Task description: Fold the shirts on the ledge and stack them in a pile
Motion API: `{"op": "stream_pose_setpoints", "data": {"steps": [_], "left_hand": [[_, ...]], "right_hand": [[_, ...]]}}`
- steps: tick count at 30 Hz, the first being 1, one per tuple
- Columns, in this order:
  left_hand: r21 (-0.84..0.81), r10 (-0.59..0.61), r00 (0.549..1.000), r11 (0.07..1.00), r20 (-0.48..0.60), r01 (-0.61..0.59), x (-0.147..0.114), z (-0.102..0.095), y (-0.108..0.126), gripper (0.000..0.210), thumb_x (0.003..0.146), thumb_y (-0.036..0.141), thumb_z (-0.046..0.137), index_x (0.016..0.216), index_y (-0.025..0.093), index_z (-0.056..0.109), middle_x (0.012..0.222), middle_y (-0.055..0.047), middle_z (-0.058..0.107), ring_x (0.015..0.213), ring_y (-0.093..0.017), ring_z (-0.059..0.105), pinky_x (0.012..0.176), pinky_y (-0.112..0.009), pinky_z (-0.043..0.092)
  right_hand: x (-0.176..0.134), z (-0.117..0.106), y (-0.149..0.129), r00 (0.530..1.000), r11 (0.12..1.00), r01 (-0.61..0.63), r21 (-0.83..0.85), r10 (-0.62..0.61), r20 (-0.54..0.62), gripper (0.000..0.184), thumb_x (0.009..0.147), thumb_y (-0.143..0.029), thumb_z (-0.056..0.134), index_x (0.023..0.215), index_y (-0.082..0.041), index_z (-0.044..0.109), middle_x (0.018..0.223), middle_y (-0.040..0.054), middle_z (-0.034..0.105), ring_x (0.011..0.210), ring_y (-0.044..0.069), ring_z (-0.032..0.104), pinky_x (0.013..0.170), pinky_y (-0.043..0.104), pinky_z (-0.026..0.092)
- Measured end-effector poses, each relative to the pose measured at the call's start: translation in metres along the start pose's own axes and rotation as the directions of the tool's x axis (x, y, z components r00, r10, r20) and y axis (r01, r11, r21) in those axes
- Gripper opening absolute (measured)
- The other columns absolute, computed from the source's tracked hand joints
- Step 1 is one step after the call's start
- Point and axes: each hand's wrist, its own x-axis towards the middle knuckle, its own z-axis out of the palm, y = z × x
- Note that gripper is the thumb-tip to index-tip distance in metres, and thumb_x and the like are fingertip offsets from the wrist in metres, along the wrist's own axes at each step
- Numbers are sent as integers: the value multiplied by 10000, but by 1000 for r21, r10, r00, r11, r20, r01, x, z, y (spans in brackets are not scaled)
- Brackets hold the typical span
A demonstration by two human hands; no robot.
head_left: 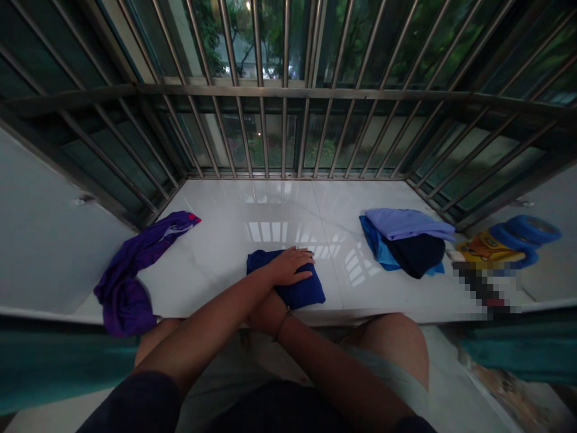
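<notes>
On a glossy white sill [225,201] below window bars [283,92], pressing or smoothing of a folded blue cloth [300,293] is judged to be in hand; for the next move, the crossed forearms [225,313] appear to need parting without the fold being disturbed. The cloth is overlain by the outstretched, ungripping fingers of the left hand [289,267], while the right hand [267,313] is crossed beneath at the near edge, its fingers hidden, their state indeterminable.

Dark navy sleeves [139,394] here, short ones, matching dark top [270,412], thin band [282,328] circling the right wrist [274,317], pale grey-green shorts [216,370]!
</notes>
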Motion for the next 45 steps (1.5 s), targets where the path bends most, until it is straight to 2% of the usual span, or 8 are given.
{"op": "stream_pose_setpoints", "data": {"steps": [2, 5, 12, 17, 21, 24, 36, 45], "left_hand": [[39, -59, 998, 997, -21, 60, -5, -5, -15, 576, 1167, 613, 485, 1636, 308, 624, 1793, -92, 549, 1696, -293, 465, 1420, -575, 309], [157, -225, 971, 959, -85, 236, -20, -15, -47, 596, 1162, 622, 476, 1659, 321, 613, 1793, -92, 549, 1688, -307, 479, 1416, -594, 312], [247, -478, 815, 789, -327, 562, -104, -44, -113, 590, 1165, 508, 405, 1579, 178, 668, 1690, -215, 634, 1600, -381, 585, 1337, -617, 442], [182, -529, 709, 727, -466, 662, -163, -39, -127, 521, 1163, 503, 406, 1504, 236, 696, 1711, -149, 631, 1605, -342, 583, 1351, -615, 439], [153, -519, 665, 715, -537, 682, -162, -34, -124, 468, 1129, 511, 502, 1415, 216, 724, 1675, -159, 663, 1556, -347, 625, 1342, -583, 463], [130, -520, 655, 721, -548, 681, -157, -36, -120, 431, 1112, 479, 528, 1387, 216, 732, 1655, -154, 681, 1523, -353, 652, 1331, -582, 479], [79, -529, 629, 726, -569, 683, -158, -36, -117, 385, 1087, 434, 568, 1371, 237, 738, 1643, -134, 695, 1508, -345, 661, 1335, -599, 479], [72, -526, 627, 731, -574, 679, -157, -37, -116, 381, 1077, 422, 570, 1350, 220, 742, 1641, -141, 695, 1502, -346, 667, 1335, -590, 485]], "right_hand": [[1, -2, 0, 1000, 998, 12, -62, -12, -9, 667, 1067, -363, 731, 1673, -143, 558, 1769, 156, 549, 1594, 404, 503, 1355, 533, 348], [2, -6, 1, 998, 990, 62, -130, -59, 28, 483, 1062, -369, 744, 1489, -148, 700, 1536, 155, 729, 1451, 346, 600, 1295, 507, 411], [-15, -23, -3, 987, 978, 157, -135, -151, 53, 439, 1089, -629, 738, 1262, -230, 792, 1137, 63, 789, 1164, 272, 658, 1258, 492, 418], [-20, -74, 22, 993, 983, 63, -172, -78, -87, 207, 1161, -376, 644, 1219, -240, 788, 1154, 76, 785, 1172, 267, 647, 1159, 436, 456], [3, -108, 61, 971, 911, -237, -338, 214, -103, 340, 1131, -369, 683, 1434, -220, 725, 1353, 147, 754, 1320, 336, 624, 1262, 537, 391], [20, -120, 87, 919, 845, -359, -395, 395, 10, 383, 1146, -479, 644, 1365, -182, 748, 1326, 189, 753, 1294, 365, 649, 1211, 549, 439], [9, -116, 110, 865, 824, -446, -349, 497, 68, 586, 1123, -688, 604, 1387, -177, 722, 1351, 207, 744, 1258, 357, 689, 1031, 437, 534], [-70, -145, 127, 726, 725, -686, 68, 674, 134, 451, 1063, -612, 675, 1105, -179, 792, 1109, 150, 856, 1056, 325, 818, 934, 393, 591]]}}
